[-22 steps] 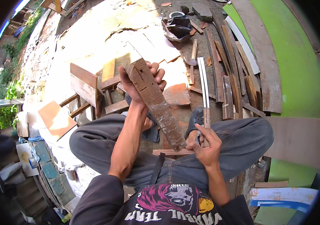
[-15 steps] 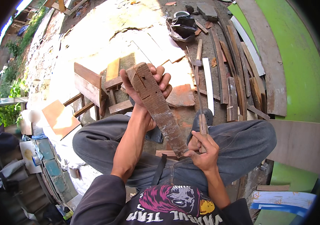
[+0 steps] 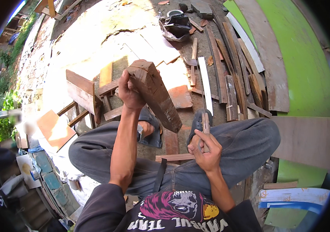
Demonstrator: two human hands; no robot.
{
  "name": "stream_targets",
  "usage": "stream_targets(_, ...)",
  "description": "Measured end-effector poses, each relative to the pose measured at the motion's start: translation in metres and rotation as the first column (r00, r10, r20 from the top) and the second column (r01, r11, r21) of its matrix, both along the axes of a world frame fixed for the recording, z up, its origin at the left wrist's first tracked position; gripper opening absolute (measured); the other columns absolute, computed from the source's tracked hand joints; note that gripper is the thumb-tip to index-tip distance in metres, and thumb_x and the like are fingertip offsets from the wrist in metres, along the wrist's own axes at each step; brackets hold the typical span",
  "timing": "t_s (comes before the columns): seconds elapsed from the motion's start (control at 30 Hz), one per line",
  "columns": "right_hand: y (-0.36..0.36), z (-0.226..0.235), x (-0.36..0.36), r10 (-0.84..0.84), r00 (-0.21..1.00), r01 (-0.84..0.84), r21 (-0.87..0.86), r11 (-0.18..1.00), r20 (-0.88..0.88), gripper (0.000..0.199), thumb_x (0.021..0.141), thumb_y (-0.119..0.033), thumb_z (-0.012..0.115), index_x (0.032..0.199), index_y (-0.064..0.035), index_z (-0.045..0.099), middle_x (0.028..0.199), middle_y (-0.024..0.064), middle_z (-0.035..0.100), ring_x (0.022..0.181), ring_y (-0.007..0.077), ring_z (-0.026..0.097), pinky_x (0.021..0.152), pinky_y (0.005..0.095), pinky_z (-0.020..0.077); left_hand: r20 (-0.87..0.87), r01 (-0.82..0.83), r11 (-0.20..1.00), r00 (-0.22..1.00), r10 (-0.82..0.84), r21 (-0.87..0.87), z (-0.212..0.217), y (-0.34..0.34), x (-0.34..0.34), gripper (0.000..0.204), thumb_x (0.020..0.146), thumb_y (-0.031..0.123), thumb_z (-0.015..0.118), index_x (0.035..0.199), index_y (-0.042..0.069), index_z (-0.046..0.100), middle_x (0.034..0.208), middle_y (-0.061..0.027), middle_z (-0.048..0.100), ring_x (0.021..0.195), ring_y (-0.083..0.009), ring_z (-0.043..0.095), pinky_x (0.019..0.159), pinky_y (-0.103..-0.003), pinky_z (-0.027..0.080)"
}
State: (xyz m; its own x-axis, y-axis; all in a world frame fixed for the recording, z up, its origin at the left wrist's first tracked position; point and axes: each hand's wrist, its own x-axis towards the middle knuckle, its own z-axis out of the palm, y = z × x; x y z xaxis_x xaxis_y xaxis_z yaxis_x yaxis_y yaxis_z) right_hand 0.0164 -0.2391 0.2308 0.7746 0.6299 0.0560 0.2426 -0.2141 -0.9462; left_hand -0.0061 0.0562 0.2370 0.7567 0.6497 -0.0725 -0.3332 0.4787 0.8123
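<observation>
My left hand point(image 3: 128, 92) is closed around the upper end of a thick, rough brown wooden block point(image 3: 155, 98). It holds the block tilted in the air above my feet, with the lower end pointing right and toward me. In my right hand point(image 3: 209, 154), above my right thigh, is a long thin-bladed tool by its wooden handle point(image 3: 205, 123). The blade points away from me and shows almost edge-on, so its exact kind is unclear. Tool and block are apart. A short wooden strip point(image 3: 174, 157) lies across in front of my lap.
Long wooden planks point(image 3: 217, 63) and a white strip point(image 3: 206, 83) lie at the right, beside a green panel point(image 3: 308, 69). A wooden frame with a board point(image 3: 80, 89) stands at the left. Farther off are a reddish slab point(image 3: 180, 96) and a black plastic bag point(image 3: 176, 29).
My left hand has turned the block, showing its end and another side, and its lower end has risen away from my right hand. The view has shifted slightly. Both grips stay closed.
</observation>
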Motion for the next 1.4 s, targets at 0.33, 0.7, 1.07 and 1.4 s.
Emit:
stream_targets(0.33,0.017,0.001,0.004,-0.094,0.996,0.094,-0.057,0.994,-0.001,0.039,0.083,-0.018,0.082,0.114,0.0017,0.071,0.069,0.0079,0.055,0.061,0.016,0.052,0.058,0.0308,0.0458,-0.126,0.277,0.955,0.957,-0.263,0.108,-0.085,-0.013,0.003,0.059,0.082,0.056,0.041,0.091,0.0,0.058,0.076,-0.0123,0.059,0.068,-0.0248,0.062,0.061,-0.037,0.051)
stream_targets(0.7,0.015,-0.016,-0.003,0.011,1.0,-0.004,-0.268,0.964,0.023,0.072,0.065,-0.034,0.094,0.12,0.0039,0.068,0.082,0.0089,0.063,0.074,0.0183,0.061,0.07,0.0327,0.0515,-0.075,0.233,0.927,0.961,-0.265,-0.292,-0.079,-0.042,0.019,0.054,0.088,0.052,0.03,0.097,0.007,0.058,0.073,-0.0089,0.058,0.065,-0.0241,0.059,0.064,-0.039,0.049)
stream_targets(1.07,0.044,-0.048,-0.018,0.032,0.994,0.027,-0.498,0.866,0.109,0.06,0.076,-0.037,0.082,0.121,0.0006,0.067,0.096,0.0224,0.067,0.088,0.0378,0.067,0.077,0.0456,0.0536,-0.358,-0.081,0.977,0.934,0.005,-0.197,-0.107,-0.046,0.022,0.053,0.098,0.047,0.036,0.123,0.005,0.054,0.106,-0.018,0.066,0.093,-0.0297,0.064,0.08,-0.045,0.054)
stream_targets(1.4,0.083,-0.109,0.009,0.085,0.967,0.069,-0.571,0.818,0.239,0.056,0.083,-0.036,0.076,0.127,-0.0028,0.065,0.096,0.0254,0.065,0.089,0.0418,0.068,0.076,0.0492,0.0535,-0.543,0.043,0.995,0.84,0.01,0.085,-0.162,-0.009,0.021,0.077,0.095,0.043,0.067,0.15,-0.001,0.037,0.127,-0.0244,0.059,0.106,-0.0264,0.065,0.083,-0.038,0.057)
